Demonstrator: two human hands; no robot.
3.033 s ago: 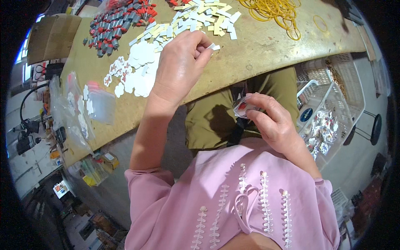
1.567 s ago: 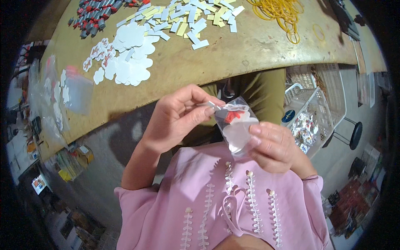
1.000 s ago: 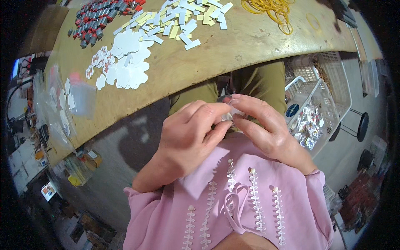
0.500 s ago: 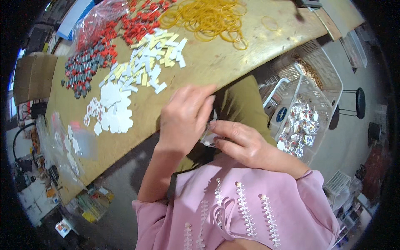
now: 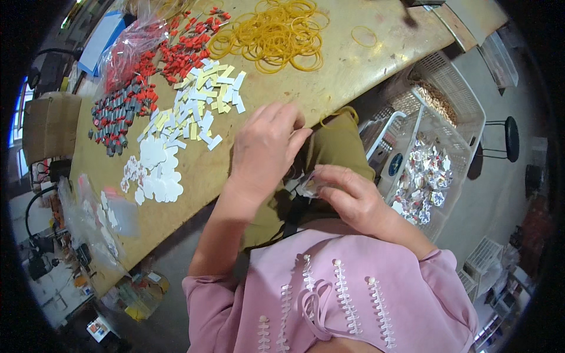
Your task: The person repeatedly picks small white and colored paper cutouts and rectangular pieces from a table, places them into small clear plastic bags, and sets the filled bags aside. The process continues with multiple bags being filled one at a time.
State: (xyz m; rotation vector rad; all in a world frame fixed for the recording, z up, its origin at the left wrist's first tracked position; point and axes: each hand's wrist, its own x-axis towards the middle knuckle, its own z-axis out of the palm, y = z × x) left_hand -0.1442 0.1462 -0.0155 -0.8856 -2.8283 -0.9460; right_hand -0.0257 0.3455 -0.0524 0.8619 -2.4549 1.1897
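I view the work from the head camera, looking down. Left hand point(image 5: 262, 150): positioned at the front edge of the table point(image 5: 359, 76), back upward, fingers partly curled, thumb close to the index finger. I cannot tell whether it grips anything. A yellow loop point(image 5: 340, 112) shows just to the right of its fingertips, over the knee of the olive trousers point(image 5: 338, 147); contact with the fingers cannot be confirmed. Right hand point(image 5: 356, 200): closed in a pinch, thumb and forefinger on a small clear packet point(image 5: 308, 186). The packet is located above the lap, below and to the right of the left hand and apart from it. Its contents are too small for me to read.

Table layout, from the far side: a heap of yellow rubber bands point(image 5: 276, 38), with one single band point(image 5: 364, 36) lying apart to the right; red pieces point(image 5: 188, 44) to the left of the heap; grey-and-red parts point(image 5: 118, 120) nearer the left edge; white and yellow strips point(image 5: 200, 103) at centre; white cloud-shaped cards point(image 5: 162, 179) nearest me, beside smaller printed cards point(image 5: 132, 172). Right of the lap, white perforated baskets point(image 5: 468, 100) hold small wrapped pieces point(image 5: 426, 182) and beige pieces point(image 5: 436, 103).
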